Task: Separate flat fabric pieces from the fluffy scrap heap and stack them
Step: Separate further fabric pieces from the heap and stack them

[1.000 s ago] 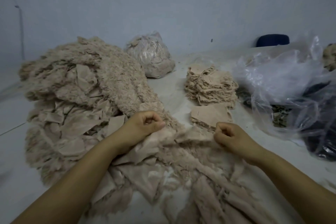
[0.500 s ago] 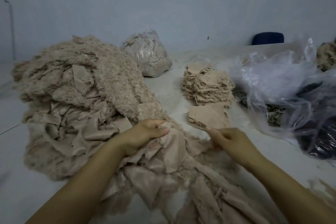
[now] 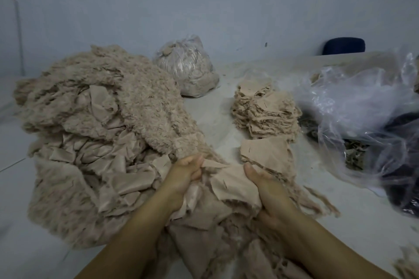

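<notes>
A big beige heap of fluffy scraps (image 3: 102, 133) fills the left half of the table and runs down toward me. At its near edge my left hand (image 3: 184, 179) grips a bunch of scraps, fingers curled round them. My right hand (image 3: 266, 190) holds a flat beige fabric piece (image 3: 231, 184) from the right side, its thumb lying along the piece's edge. Beyond my hands lies a low stack of flat pieces (image 3: 264, 149), and behind it a taller stack of flat pieces (image 3: 266, 111).
A tied clear bag of beige scraps (image 3: 188, 68) sits at the back. Crumpled clear plastic bags (image 3: 362, 106) with dark contents crowd the right side. A dark blue chair back (image 3: 344, 46) shows beyond the table by the wall.
Both hands have drawn nearer to me and closer together. The right hand has turned and taken hold of a flat piece, and the left has sunk into the scraps.
</notes>
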Demonstrator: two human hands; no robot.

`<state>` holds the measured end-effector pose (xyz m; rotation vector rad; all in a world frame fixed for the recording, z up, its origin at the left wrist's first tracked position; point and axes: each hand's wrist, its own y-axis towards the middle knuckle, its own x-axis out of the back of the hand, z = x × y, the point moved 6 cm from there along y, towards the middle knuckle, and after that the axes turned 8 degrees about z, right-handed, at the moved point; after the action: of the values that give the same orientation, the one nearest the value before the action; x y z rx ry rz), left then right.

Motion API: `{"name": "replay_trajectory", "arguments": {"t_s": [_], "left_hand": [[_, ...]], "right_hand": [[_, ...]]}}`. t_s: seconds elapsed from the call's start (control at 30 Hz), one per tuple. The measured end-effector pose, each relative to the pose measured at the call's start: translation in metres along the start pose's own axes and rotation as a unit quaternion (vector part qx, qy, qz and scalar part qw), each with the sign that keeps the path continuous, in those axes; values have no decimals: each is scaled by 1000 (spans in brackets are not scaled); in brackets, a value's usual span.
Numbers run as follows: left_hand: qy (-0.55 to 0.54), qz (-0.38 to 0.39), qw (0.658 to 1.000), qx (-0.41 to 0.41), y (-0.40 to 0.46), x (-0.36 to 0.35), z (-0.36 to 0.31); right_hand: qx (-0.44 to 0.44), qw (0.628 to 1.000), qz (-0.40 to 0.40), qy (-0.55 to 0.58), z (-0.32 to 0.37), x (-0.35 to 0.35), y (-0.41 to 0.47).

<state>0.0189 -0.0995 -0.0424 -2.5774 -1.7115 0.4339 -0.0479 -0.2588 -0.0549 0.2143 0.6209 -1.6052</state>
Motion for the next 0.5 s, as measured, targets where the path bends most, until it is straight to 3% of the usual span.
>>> {"name": "replay_trajectory", "arguments": {"t_s": [0.17,0.23,0.33,0.5], "left_hand": [[61,122,981,142,8,-31,7],[107,150,973,140,13,-45,8],[115,80,988,60,23,-44,2],[88,5,996,34,37,-32,0]], "right_hand": [[-45,978,83,-185,7,-1,4],[-24,960,112,-256,11,-7,6],[1,953,120,-279,21,-5,4],[-2,971,162,-177,26,11,3]]}}
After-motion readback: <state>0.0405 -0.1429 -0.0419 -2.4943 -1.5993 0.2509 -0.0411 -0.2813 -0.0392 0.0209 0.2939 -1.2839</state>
